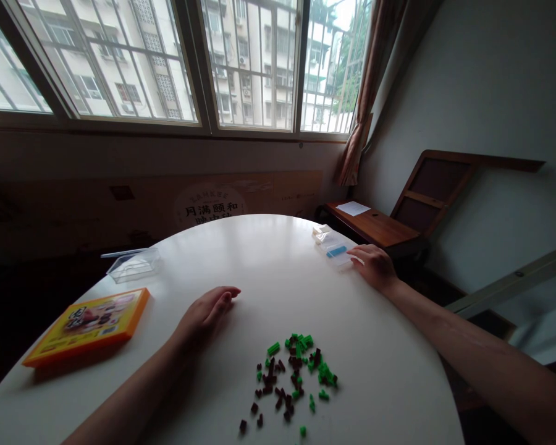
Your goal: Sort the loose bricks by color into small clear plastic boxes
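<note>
My right hand [374, 267] is at the table's far right edge, its thumb and fingers around the near end of a clear plastic packet [330, 242] with a blue strip on it. The packet lies on the table. My left hand [209, 312] rests on the tabletop left of the middle, fingers stretched out and holding nothing. Nearer to me lies a loose scatter of small toy bricks, some green [325, 374] and some dark brown [269, 377]. Several bricks touch or overlap, and a few lie apart at the near side.
On the round white table [241, 253], an orange and yellow box [90, 321] and a clear plastic tray [133, 266] lie at the left. Beyond the right edge stands a wooden bench [380, 225] with a sheet of paper [353, 208]. Barred windows are behind.
</note>
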`<state>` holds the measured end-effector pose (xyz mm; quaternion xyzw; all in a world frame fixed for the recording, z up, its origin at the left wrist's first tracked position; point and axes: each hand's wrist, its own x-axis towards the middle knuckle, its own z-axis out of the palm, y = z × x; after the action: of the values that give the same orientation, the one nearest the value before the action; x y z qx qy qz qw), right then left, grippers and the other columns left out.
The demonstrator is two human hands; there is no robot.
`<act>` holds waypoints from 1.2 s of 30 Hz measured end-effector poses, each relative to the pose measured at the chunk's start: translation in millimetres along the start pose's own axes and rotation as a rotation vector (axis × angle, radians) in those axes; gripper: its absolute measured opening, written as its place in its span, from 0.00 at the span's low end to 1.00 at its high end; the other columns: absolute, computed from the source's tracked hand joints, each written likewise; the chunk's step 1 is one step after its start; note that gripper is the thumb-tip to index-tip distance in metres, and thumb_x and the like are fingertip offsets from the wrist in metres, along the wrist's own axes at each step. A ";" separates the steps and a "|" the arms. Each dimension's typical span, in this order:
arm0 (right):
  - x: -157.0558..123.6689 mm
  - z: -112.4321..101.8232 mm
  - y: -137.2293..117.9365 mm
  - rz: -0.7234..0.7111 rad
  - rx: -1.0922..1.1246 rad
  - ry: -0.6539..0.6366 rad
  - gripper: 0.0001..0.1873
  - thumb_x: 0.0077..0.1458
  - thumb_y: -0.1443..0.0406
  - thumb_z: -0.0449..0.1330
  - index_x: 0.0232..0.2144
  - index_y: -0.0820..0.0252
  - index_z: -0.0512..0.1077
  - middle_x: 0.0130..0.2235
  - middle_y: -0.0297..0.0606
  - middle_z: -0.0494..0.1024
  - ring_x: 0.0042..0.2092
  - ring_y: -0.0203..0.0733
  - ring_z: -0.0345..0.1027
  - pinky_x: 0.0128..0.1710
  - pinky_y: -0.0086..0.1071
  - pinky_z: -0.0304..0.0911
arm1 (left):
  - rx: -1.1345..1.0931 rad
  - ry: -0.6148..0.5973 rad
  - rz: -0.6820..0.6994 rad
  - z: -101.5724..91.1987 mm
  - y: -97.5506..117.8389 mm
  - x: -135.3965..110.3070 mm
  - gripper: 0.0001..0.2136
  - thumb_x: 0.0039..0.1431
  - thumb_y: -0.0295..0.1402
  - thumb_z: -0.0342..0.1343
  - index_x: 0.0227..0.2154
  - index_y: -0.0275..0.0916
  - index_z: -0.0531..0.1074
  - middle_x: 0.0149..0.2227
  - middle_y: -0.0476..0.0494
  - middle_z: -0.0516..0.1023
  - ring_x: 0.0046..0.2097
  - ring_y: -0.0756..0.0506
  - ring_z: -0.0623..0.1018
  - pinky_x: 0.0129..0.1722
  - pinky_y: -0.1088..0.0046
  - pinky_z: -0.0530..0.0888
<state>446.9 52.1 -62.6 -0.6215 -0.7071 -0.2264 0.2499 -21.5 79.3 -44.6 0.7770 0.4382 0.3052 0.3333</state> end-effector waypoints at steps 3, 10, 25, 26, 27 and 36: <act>0.0 0.4 -0.8 0.014 -0.012 0.002 0.16 0.57 0.68 0.58 0.47 0.54 0.77 0.46 0.40 0.79 0.45 0.48 0.70 0.46 0.40 0.63 | -0.006 -0.007 -0.002 -0.3 1.2 -0.5 0.26 0.63 0.53 0.41 0.45 0.39 0.75 0.46 0.38 0.79 0.45 0.38 0.80 0.46 0.62 0.77; -0.6 0.1 -2.6 0.030 -0.028 0.004 0.20 0.58 0.67 0.57 0.53 0.54 0.73 0.47 0.41 0.77 0.46 0.49 0.69 0.47 0.40 0.62 | 0.004 -0.004 -0.012 -0.4 1.7 -0.5 0.26 0.63 0.54 0.41 0.45 0.39 0.74 0.46 0.39 0.80 0.45 0.39 0.81 0.46 0.62 0.78; -8.0 -17.3 -19.9 -0.052 0.033 0.114 0.21 0.56 0.69 0.55 0.52 0.55 0.71 0.54 0.46 0.70 0.55 0.54 0.64 0.53 0.47 0.59 | 0.165 0.002 0.066 -0.2 9.5 -1.1 0.24 0.66 0.50 0.38 0.45 0.39 0.74 0.45 0.40 0.80 0.43 0.41 0.80 0.45 0.64 0.76; -6.8 -24.5 -28.8 -0.071 0.052 0.120 0.19 0.57 0.69 0.55 0.50 0.54 0.72 0.54 0.45 0.70 0.55 0.54 0.64 0.54 0.47 0.59 | 0.193 0.008 0.073 -0.5 11.1 -1.4 0.24 0.65 0.49 0.39 0.44 0.40 0.74 0.45 0.40 0.80 0.44 0.40 0.80 0.46 0.63 0.76; -5.1 -33.6 -39.7 -0.090 0.073 0.127 0.18 0.57 0.68 0.55 0.49 0.53 0.73 0.55 0.45 0.71 0.55 0.54 0.64 0.54 0.48 0.59 | 0.213 0.012 0.076 -0.6 12.7 -1.9 0.23 0.65 0.48 0.39 0.44 0.40 0.74 0.45 0.40 0.80 0.46 0.39 0.79 0.47 0.63 0.75; -97.5 -130.2 -136.8 -0.396 0.470 0.240 0.26 0.50 0.58 0.60 0.50 0.22 0.68 0.39 0.31 0.78 0.44 0.47 0.73 0.42 0.45 0.72 | 0.338 0.057 0.109 8.0 25.2 -10.8 0.14 0.60 0.40 0.49 0.41 0.40 0.76 0.43 0.39 0.79 0.45 0.40 0.77 0.47 0.62 0.72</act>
<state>330.6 -121.7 -25.2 -0.3665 -0.8126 -0.1727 0.4191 -8.0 57.8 -31.6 0.8356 0.4499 0.2666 0.1682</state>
